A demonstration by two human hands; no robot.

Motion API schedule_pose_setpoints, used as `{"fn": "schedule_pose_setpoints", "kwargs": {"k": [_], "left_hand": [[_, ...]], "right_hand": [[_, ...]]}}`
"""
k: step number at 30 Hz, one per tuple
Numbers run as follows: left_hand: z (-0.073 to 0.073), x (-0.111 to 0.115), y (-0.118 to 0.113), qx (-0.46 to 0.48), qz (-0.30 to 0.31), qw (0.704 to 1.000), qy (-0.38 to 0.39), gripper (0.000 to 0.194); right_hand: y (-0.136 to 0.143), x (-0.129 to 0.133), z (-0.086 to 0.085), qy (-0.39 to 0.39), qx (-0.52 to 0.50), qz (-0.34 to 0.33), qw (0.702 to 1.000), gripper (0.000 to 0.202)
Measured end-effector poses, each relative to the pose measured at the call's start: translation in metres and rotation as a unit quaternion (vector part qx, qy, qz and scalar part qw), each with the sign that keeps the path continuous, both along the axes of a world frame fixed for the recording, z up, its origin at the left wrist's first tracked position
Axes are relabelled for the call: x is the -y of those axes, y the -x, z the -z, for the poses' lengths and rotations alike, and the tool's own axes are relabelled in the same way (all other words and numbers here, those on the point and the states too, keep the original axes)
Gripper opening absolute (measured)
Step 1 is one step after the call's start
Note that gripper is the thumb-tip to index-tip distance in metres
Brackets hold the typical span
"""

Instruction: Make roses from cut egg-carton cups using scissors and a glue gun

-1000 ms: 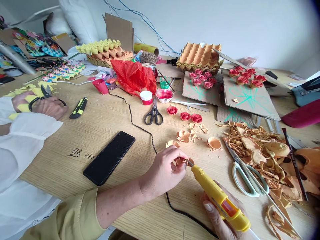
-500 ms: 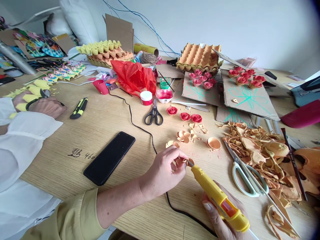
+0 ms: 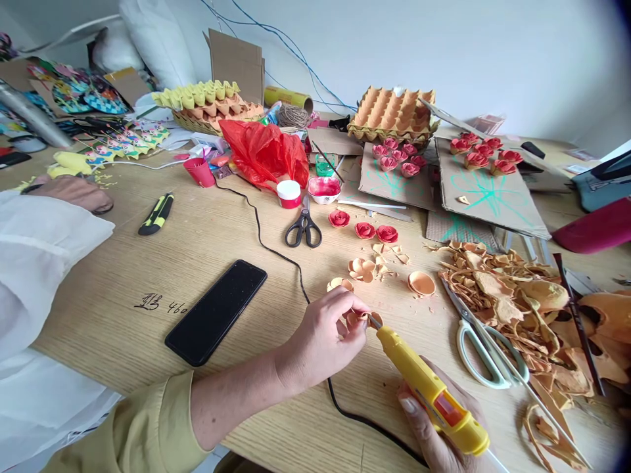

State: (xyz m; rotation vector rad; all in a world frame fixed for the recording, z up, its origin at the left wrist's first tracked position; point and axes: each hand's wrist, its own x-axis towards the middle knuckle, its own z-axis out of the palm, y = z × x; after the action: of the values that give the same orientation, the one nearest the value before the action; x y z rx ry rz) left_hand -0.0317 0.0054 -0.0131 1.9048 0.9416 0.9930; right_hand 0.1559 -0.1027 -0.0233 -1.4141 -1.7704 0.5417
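Note:
My left hand (image 3: 323,338) pinches a small orange egg-carton flower piece (image 3: 353,320) just above the wooden table (image 3: 207,230). My right hand (image 3: 434,437) grips a yellow hot glue gun (image 3: 428,391), whose nozzle touches the piece. The gun's black cord (image 3: 276,253) runs across the table toward the back. Loose orange petals (image 3: 362,268) and a cut cup (image 3: 422,282) lie just beyond my fingers. Three red painted flowers (image 3: 365,228) sit farther back.
A black phone (image 3: 215,311) lies left of my hand, black scissors (image 3: 303,226) behind it, white-handled scissors (image 3: 486,341) and a heap of carton scraps (image 3: 522,295) at right. Egg trays (image 3: 394,112), a red bag (image 3: 266,151) and cardboard sheets with red flowers (image 3: 486,177) stand behind. Another person's hand (image 3: 71,190) rests far left.
My hands and the glue gun stay put. The other person's hand at far left has moved back and lowered; the scissors and yellow piece it held are no longer visible in it.

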Motion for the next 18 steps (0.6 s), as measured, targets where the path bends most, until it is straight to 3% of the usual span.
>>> {"fn": "schedule_pose_setpoints", "kwargs": {"k": [13, 18], "left_hand": [[0.0036, 0.0006, -0.0006, 0.004, -0.011, 1.000, 0.004, 0.016], [0.0032, -0.0006, -0.0004, 0.009, -0.011, 1.000, 0.021, 0.014]], "right_hand": [[-0.0009, 0.0017, 0.0016, 0.009, 0.000, 0.012, 1.000, 0.025], [-0.0056, 0.0047, 0.0017, 0.061, -0.057, 0.013, 0.996, 0.028]]}}
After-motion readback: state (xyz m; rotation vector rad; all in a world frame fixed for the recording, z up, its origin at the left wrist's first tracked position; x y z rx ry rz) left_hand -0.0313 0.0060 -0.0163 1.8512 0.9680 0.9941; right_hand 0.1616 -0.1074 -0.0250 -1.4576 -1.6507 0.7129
